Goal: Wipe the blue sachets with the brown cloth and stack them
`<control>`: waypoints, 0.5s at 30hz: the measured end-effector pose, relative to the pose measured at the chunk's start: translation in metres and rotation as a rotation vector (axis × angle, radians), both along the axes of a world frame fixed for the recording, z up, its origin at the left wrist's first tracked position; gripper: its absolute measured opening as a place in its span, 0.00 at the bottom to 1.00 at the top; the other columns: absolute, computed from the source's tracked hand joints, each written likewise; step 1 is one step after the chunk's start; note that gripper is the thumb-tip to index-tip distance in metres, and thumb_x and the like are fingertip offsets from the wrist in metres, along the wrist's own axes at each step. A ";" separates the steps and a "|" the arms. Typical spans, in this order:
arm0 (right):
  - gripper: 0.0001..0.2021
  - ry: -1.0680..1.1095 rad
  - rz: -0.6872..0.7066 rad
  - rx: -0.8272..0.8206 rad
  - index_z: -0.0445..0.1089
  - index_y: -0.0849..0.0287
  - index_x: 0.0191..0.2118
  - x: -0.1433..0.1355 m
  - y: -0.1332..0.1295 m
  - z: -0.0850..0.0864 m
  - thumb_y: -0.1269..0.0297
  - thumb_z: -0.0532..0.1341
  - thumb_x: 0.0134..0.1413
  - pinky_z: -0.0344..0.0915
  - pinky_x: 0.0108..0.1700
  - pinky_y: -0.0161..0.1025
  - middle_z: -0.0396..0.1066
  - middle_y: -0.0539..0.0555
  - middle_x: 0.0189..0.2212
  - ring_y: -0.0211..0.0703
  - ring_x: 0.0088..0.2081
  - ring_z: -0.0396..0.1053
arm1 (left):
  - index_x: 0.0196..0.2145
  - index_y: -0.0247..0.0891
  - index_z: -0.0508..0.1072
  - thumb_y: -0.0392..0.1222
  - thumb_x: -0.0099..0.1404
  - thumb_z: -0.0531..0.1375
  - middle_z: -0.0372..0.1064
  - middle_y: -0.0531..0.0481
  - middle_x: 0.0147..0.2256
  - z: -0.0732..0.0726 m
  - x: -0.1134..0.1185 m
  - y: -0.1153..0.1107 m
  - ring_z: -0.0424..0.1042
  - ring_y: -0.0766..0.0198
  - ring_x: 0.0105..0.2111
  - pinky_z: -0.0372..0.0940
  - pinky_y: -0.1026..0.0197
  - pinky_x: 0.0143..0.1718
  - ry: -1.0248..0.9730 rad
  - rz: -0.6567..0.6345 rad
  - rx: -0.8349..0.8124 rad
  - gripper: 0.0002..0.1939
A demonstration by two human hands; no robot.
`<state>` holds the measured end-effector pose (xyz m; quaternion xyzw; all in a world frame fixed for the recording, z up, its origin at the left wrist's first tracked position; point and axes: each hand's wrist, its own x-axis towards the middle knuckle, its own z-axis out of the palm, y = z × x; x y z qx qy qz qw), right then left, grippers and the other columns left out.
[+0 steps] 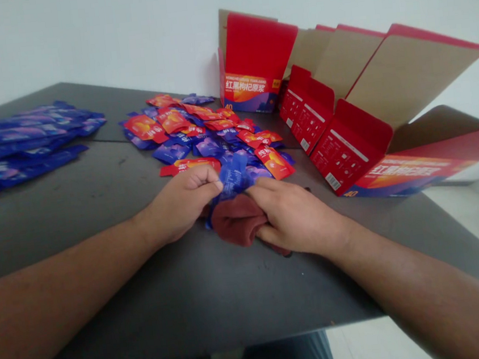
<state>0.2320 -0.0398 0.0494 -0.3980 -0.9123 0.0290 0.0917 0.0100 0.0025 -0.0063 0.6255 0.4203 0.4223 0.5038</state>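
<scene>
A blue sachet (234, 174) is between my two hands above the near part of the table. My left hand (178, 206) is closed in a pinch on the left side of this sachet. My right hand (299, 216) grips a reddish-brown cloth (237, 221), which is bunched up against the sachet's lower part. Some right fingers are hidden behind the cloth. Just beyond both hands lies a loose pile of red sachets (143, 128) and blue sachets (172, 150). One red sachet (278, 161) rests at the pile's right edge.
Stacked strips of blue sachets (24, 133) lie at the left of the dark table (150, 303). Several open red cartons stand at the right, among them a back carton (251, 92) and a front carton (410, 173), flaps raised. A pale wall (122, 37) rises behind.
</scene>
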 end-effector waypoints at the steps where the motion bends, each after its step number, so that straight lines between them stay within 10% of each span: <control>1: 0.09 -0.019 0.037 -0.008 0.67 0.57 0.42 -0.001 -0.002 0.000 0.65 0.61 0.55 0.65 0.44 0.42 0.70 0.55 0.41 0.47 0.43 0.69 | 0.28 0.40 0.66 0.42 0.63 0.61 0.59 0.56 0.23 0.000 0.000 0.000 0.58 0.69 0.22 0.55 0.64 0.23 -0.011 0.006 -0.003 0.08; 8: 0.08 0.043 -0.170 0.074 0.65 0.58 0.41 0.005 0.005 0.001 0.65 0.60 0.55 0.64 0.40 0.43 0.69 0.57 0.40 0.47 0.38 0.67 | 0.29 0.40 0.65 0.40 0.62 0.60 0.58 0.56 0.23 0.002 0.002 -0.001 0.58 0.69 0.21 0.56 0.64 0.22 -0.092 0.013 -0.110 0.07; 15: 0.09 -0.022 0.069 -0.012 0.67 0.57 0.43 0.000 -0.002 0.001 0.66 0.61 0.55 0.65 0.44 0.42 0.70 0.55 0.41 0.48 0.43 0.68 | 0.28 0.39 0.63 0.39 0.61 0.61 0.59 0.56 0.22 0.008 0.006 -0.002 0.61 0.69 0.21 0.57 0.64 0.23 -0.181 0.038 -0.149 0.09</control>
